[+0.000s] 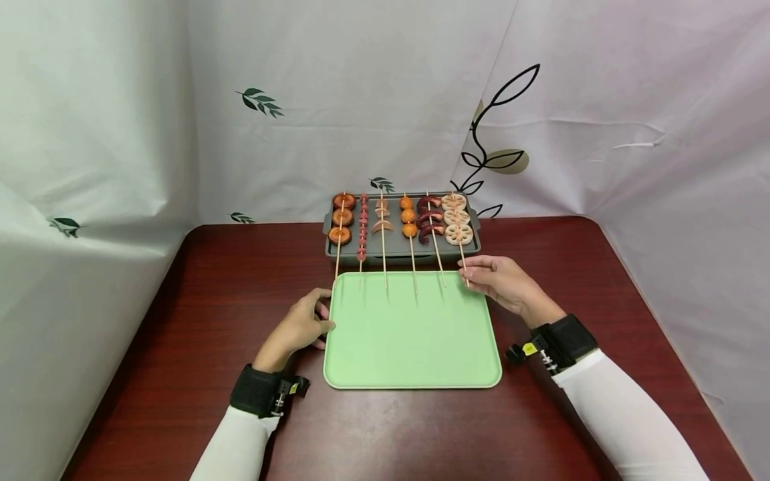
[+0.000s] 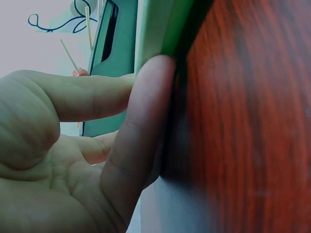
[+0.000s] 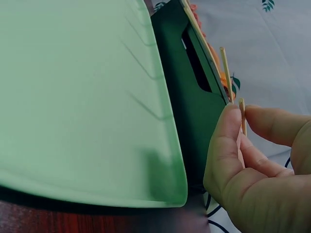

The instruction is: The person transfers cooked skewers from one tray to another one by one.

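In the head view my left hand [image 1: 301, 323] holds the left edge of a pale green tray [image 1: 415, 341], and its other fingers lie low beside the tray's side. Up close, a fingertip [image 2: 154, 73] meets the tray's side wall [image 2: 155, 29] near the tabletop. My right hand [image 1: 502, 284] pinches the stick end of the lotus root skewer [image 1: 459, 234] between thumb and fingertips, over the tray's far right corner. That skewer's food end rests on a dark grill pan [image 1: 397, 250] behind the tray. The stick tip [image 3: 242, 103] shows between the fingers in the right wrist view.
Across the pan also lie a mushroom skewer [image 1: 339, 217], a thin pink skewer [image 1: 363, 227], a sliced pinkish skewer [image 1: 381, 226], an orange ball skewer [image 1: 408, 217] and an octopus tentacle skewer [image 1: 430, 219]. Several sticks overhang the tray's far edge. A curtain [image 1: 361, 100] hangs behind the table [image 1: 228, 280].
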Demonstrator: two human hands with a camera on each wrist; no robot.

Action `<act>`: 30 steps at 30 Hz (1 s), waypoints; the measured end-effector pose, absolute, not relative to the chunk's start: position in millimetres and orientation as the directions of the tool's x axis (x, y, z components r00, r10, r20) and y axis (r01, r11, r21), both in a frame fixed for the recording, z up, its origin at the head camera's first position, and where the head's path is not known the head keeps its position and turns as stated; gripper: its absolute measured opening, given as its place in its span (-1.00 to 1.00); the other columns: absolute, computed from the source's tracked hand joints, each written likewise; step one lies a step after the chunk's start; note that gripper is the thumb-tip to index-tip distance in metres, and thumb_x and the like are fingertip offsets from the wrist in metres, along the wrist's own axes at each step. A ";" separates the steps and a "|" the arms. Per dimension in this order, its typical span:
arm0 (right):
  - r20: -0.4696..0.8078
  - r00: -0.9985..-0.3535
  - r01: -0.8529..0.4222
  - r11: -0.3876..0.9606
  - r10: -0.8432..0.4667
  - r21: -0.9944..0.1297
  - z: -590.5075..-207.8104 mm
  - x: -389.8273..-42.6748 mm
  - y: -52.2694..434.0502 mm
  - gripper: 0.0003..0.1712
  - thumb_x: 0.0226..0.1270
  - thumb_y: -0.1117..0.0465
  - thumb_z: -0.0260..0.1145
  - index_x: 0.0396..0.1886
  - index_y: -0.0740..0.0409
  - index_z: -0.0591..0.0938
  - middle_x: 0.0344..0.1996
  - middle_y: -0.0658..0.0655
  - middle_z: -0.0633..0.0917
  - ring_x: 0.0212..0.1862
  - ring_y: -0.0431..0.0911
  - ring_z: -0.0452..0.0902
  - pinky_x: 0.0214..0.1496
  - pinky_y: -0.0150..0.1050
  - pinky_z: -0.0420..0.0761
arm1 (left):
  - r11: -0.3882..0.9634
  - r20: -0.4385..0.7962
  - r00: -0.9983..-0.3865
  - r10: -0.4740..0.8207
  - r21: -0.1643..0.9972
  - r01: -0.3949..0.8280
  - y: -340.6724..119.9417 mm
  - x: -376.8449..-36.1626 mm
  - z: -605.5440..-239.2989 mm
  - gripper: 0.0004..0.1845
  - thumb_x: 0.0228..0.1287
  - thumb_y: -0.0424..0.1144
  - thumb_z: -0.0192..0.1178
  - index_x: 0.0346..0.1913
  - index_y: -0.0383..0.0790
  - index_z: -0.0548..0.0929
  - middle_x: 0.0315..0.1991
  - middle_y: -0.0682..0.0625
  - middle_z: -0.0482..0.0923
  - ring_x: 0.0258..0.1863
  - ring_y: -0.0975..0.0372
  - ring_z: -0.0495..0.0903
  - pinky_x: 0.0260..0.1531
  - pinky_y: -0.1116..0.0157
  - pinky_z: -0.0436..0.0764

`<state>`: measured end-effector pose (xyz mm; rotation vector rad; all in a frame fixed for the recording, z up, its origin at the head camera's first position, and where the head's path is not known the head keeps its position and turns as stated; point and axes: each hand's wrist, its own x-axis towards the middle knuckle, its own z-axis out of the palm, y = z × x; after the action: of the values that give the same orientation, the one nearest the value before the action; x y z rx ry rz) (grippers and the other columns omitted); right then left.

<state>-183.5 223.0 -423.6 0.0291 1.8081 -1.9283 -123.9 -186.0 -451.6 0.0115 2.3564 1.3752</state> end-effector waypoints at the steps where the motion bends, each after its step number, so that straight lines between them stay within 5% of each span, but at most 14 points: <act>1: -0.343 -0.877 0.366 -0.006 -0.337 -0.931 -423.4 -184.1 222.9 -0.40 0.57 0.39 0.19 0.46 0.57 0.27 -0.19 -0.07 0.78 -0.11 -0.23 0.74 -0.04 -0.42 0.74 | 0.512 -0.342 -0.916 0.208 0.836 -0.196 -186.2 -124.0 -451.6 -0.34 0.39 -0.53 0.22 0.50 -0.31 0.28 -0.17 -0.20 0.39 -0.43 0.11 0.59 -0.55 0.17 0.74; 19: -0.323 -0.879 0.358 -0.038 -0.352 -0.933 -427.3 -186.8 226.7 -0.60 0.51 0.45 0.24 0.25 0.50 0.40 -0.27 -0.03 0.79 -0.22 -0.20 0.75 -0.13 -0.41 0.76 | 0.520 -0.329 -0.918 0.220 0.836 -0.175 -187.4 -125.5 -454.1 -0.34 0.39 -0.53 0.22 0.49 -0.33 0.28 -0.18 -0.20 0.41 -0.47 0.12 0.58 -0.52 0.18 0.75; 30: -0.318 -0.880 0.315 0.069 -0.353 -0.947 -419.2 -178.6 229.4 -0.55 0.49 0.43 0.27 0.26 0.52 0.38 -0.22 -0.04 0.75 -0.21 -0.19 0.72 -0.11 -0.38 0.77 | 0.528 -0.336 -0.918 0.213 0.830 -0.181 -186.3 -125.3 -453.5 -0.34 0.39 -0.53 0.23 0.50 -0.32 0.27 -0.17 -0.21 0.41 -0.47 0.12 0.59 -0.53 0.19 0.75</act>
<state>-178.6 229.4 -419.2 -0.0377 1.8807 -1.8625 -125.3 -186.3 -453.5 0.0257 2.3728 1.3563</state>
